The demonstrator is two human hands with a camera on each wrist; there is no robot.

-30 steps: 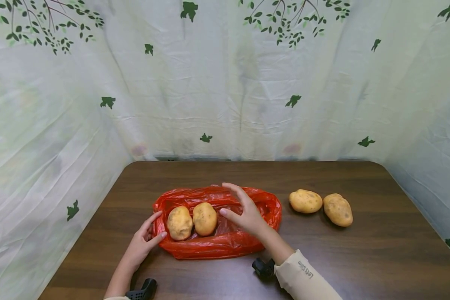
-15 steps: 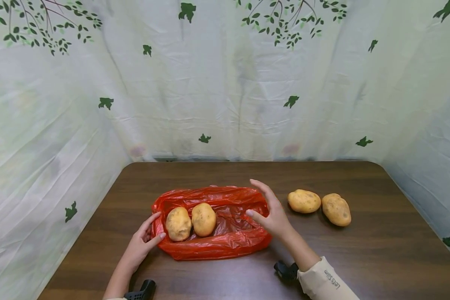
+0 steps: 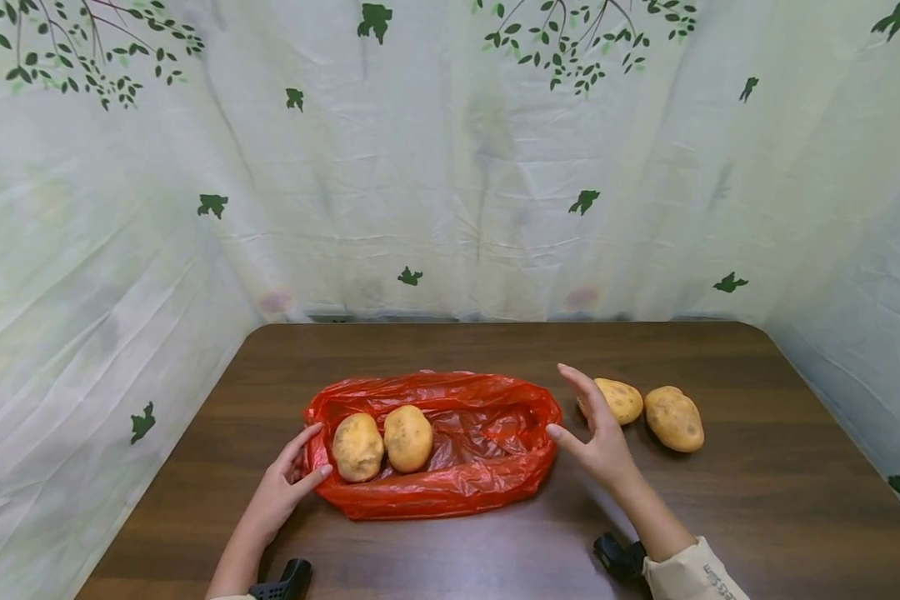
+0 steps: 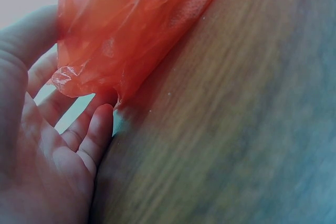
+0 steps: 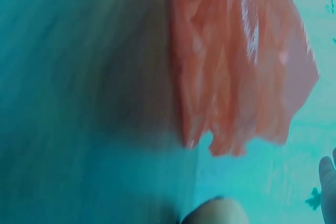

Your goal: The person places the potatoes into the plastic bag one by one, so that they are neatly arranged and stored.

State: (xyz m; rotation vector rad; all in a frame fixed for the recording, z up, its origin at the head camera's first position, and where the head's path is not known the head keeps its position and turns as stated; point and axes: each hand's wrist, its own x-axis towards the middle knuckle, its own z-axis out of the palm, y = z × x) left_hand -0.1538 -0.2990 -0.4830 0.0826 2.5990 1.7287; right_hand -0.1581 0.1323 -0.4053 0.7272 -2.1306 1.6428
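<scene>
A red plastic bag (image 3: pixel 450 492) lies on its side with its mouth spread, two potatoes (image 3: pixel 408 439) side by side in its left half. My left hand (image 3: pixel 281 487) holds the bag's left end, thumb at the near side and fingers at the far side. In the left wrist view, the red film (image 4: pixel 131 30) covers some fingertips. Beyond the bag's right end, my right hand (image 3: pixel 598 437) hovers with fingers spread and nothing in them. Its thumb tip overlaps the bag's rim, and its fingers partly hide a potato (image 3: pixel 621 402).
Another potato (image 3: pixel 675 419) sits to the right of the partly hidden one. Everything rests on a brown wooden table (image 3: pixel 780 500). A pale curtain (image 3: pixel 450 167) with leaf prints hangs behind the table and along its sides.
My right hand has moved right, from over the bag's inside to past its right end. That end drew in briefly and now reaches out again. My left hand has stayed put.
</scene>
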